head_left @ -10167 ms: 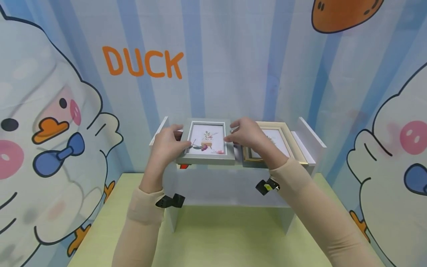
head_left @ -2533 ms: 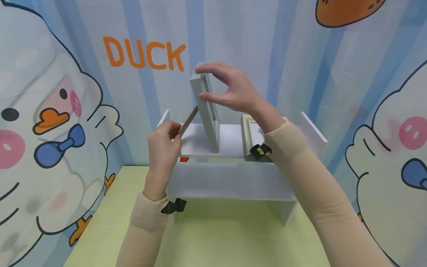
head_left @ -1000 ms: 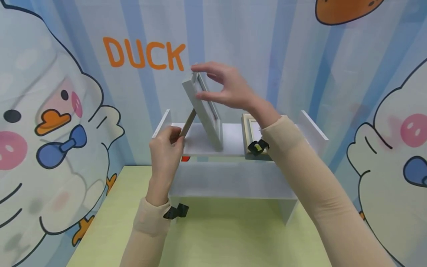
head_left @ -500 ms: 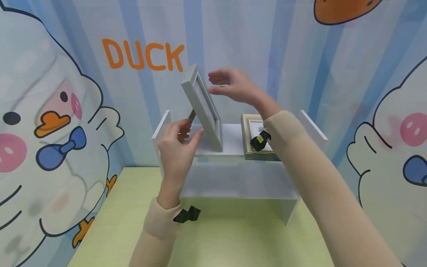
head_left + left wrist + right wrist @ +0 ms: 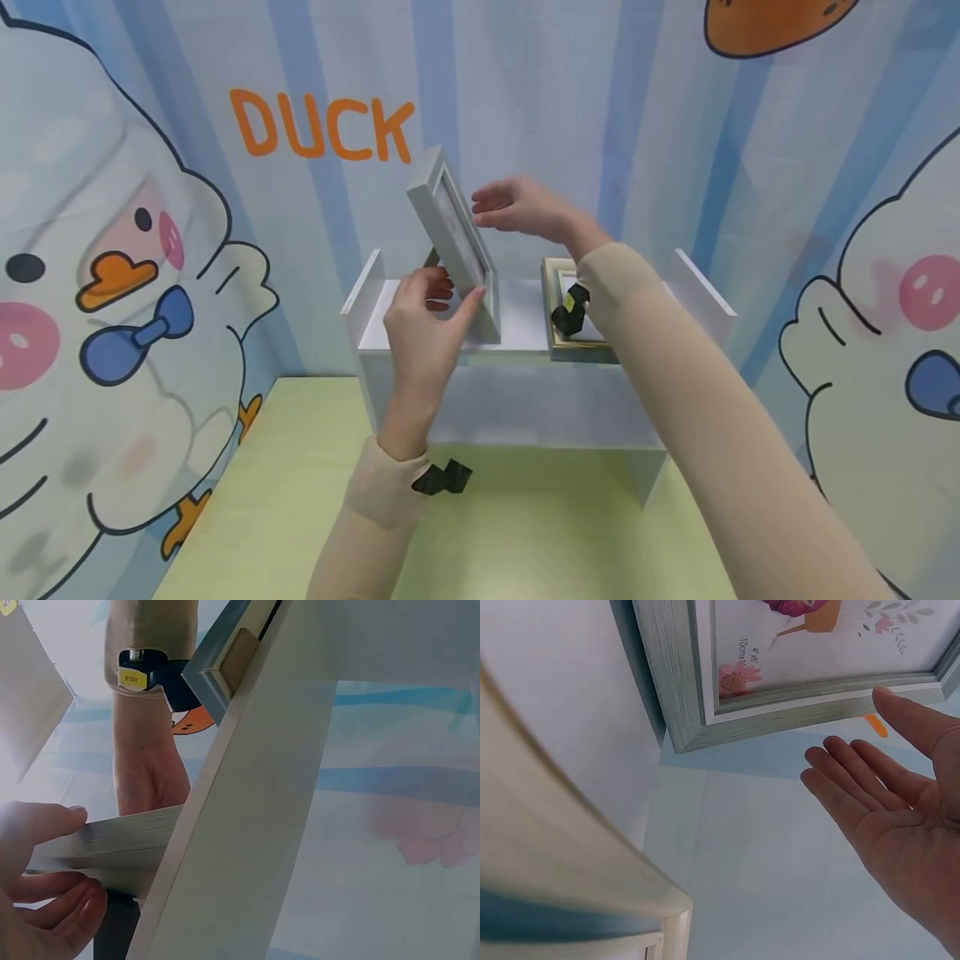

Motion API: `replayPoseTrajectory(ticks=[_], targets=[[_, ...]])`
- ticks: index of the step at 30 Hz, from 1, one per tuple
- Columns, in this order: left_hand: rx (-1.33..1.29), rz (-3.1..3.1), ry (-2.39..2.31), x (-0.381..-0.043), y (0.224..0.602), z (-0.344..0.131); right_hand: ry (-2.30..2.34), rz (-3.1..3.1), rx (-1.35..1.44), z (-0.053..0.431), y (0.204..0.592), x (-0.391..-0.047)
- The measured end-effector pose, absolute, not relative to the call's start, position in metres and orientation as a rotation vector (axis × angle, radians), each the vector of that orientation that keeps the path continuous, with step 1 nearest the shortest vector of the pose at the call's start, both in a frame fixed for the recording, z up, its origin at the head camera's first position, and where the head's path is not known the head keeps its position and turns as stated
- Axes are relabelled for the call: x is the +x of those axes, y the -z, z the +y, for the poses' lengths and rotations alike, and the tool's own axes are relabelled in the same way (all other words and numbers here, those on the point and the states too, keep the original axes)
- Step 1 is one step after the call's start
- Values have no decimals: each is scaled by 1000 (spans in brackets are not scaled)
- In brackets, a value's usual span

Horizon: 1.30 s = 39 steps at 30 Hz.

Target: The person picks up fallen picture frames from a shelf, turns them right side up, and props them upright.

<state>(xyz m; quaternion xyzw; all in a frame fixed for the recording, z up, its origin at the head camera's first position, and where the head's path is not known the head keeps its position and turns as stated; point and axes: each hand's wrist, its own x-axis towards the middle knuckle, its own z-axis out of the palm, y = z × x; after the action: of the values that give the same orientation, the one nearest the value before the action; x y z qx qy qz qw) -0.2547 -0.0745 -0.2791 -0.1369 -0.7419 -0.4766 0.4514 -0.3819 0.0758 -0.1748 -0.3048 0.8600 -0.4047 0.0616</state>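
Grey and grained like wood, the picture frame [image 5: 453, 237] stood on the white shelf [image 5: 521, 317], leaning back with its picture turned toward the right. I saw the person's left hand [image 5: 426, 329] pinch its lower side edge, the thumb on the front and the fingers behind, near the strut [image 5: 431, 257]. The right hand [image 5: 528, 208] hung before the upper part of it, fingers straight, thumb spread, holding nothing. A gold-edged frame [image 5: 553, 283] lay flat near the shelf's right end, beneath the right sleeve [image 5: 675, 375].
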Motion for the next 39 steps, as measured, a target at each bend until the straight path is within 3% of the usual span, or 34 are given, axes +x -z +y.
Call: replayPoseTrajectory(ticks=[22, 39], targets=[[-321, -1885, 1196, -251, 270, -96, 1194, 2499, -829, 71, 175, -380], [-144, -2156, 1179, -265, 252, -129, 1143, 2652, -495, 94, 169, -357]])
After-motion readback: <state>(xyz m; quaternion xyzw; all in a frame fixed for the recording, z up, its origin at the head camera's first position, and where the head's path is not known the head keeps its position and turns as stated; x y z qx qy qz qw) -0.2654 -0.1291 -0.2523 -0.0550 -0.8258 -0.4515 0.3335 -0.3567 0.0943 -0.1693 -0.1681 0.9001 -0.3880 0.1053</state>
